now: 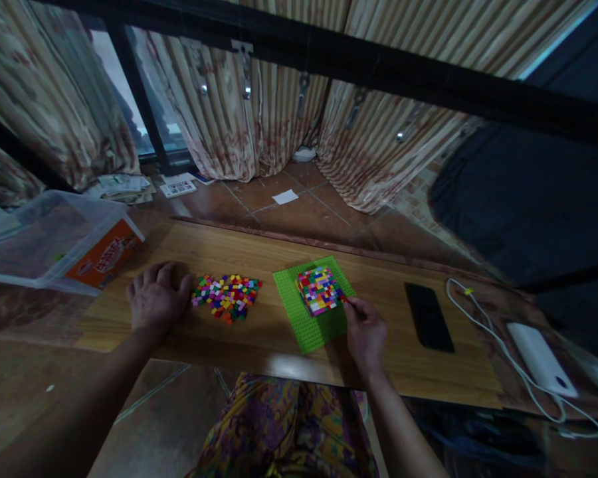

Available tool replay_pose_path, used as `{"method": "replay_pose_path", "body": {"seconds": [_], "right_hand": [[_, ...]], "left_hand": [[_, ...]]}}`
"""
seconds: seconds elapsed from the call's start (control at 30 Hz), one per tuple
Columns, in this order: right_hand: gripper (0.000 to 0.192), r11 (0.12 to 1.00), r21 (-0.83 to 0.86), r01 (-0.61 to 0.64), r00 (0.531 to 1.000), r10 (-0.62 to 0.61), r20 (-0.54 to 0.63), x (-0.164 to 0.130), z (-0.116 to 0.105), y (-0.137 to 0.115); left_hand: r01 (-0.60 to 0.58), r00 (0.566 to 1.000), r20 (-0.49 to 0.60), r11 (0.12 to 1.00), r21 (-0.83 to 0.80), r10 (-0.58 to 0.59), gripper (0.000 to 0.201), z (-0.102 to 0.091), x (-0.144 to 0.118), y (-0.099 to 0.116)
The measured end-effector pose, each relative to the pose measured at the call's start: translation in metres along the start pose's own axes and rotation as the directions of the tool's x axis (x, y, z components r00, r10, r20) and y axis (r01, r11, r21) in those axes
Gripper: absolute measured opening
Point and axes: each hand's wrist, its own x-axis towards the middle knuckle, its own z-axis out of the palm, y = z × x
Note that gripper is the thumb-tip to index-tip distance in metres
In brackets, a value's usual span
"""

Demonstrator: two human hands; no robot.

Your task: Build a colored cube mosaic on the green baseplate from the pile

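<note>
Patterned fabric point(289, 425) over our lap nearest lens, wooden desk point(259, 345) beyond. Our right hand point(366, 332) at right edge of green studded baseplate point(303, 318), fingers pinched on small red piece (too small to tell more), touching multicoloured brick block point(319, 290) standing on baseplate. Our left hand point(157, 295) flat on desk, palm down, fingers loosely spread, holding nothing, just beside loose pile of coloured bricks point(226, 297). Black phone point(428, 315) right of baseplate; white power bank point(541, 358) with cable further right.
</note>
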Motion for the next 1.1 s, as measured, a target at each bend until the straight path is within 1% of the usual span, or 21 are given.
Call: {"method": "replay_pose_path", "body": {"seconds": [0.27, 0.37, 0.6, 0.9, 1.0, 1.1], "right_hand": [[0.032, 0.998, -0.070, 0.002, 0.998, -0.006, -0.056, -0.002, 0.004, -0.002], [0.031, 0.999, -0.051, -0.003, 0.996, -0.002, -0.088, -0.002, 0.005, -0.004], [0.027, 1.000, -0.006, 0.024, 0.994, -0.025, -0.102, 0.000, 0.008, 0.001], [0.023, 0.994, 0.073, 0.079, 0.994, -0.073, -0.078, 0.002, 0.009, 0.008], [0.023, 0.992, 0.117, 0.057, 0.998, -0.053, -0.036, 0.003, 0.008, 0.010], [0.027, 0.992, 0.123, 0.028, 0.999, -0.030, 0.012, 0.004, 0.002, 0.012]], "left_hand": [[0.022, 1.000, 0.015, 1.000, -0.002, -0.022, 0.062, -0.003, 0.000, 0.003], [0.026, 0.999, 0.027, 1.000, 0.004, -0.026, 0.062, -0.004, 0.000, 0.004], [0.014, 0.999, 0.029, 1.000, 0.004, -0.014, 0.063, -0.006, -0.001, 0.005], [0.006, 0.999, 0.039, 1.000, -0.010, -0.006, 0.064, -0.003, 0.000, 0.001], [0.011, 0.999, 0.034, 1.000, -0.013, -0.010, 0.064, -0.003, -0.001, 0.001], [0.021, 0.999, 0.032, 1.000, -0.014, -0.020, 0.063, -0.004, -0.001, 0.003]]}}
